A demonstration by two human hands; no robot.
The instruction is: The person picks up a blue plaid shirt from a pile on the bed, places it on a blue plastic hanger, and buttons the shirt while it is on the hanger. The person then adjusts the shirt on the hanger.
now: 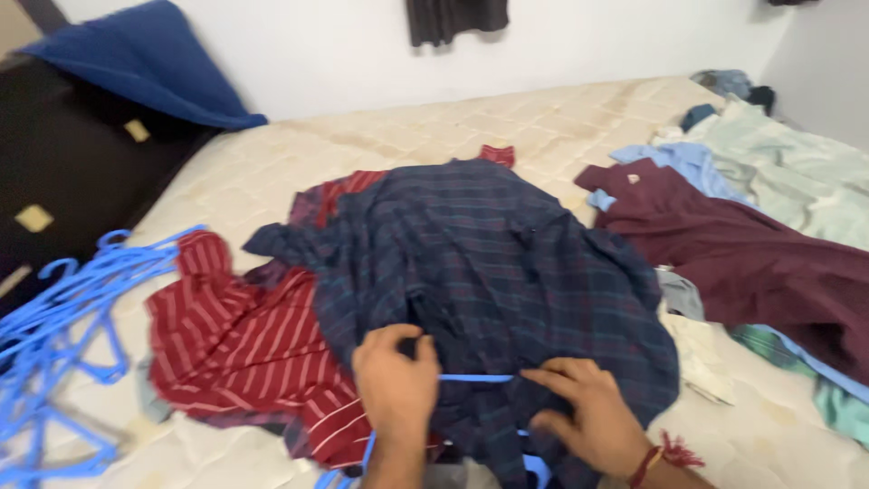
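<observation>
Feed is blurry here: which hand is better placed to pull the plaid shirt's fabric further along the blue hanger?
Probably the right hand: its fingers pinch the dark plaid shirt at the blue hanger, while the left hand grips the other side.

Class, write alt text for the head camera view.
Two hands, left hand and right hand, work a blue hanger into a dark plaid shirt on a mattress. A red striped shirt, more blue hangers and other clothes lie around.

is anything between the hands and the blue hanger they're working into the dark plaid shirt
Nothing visible. The left hand and right hand both touch the blue plastic hanger, lying against the dark blue plaid shirt.
</observation>
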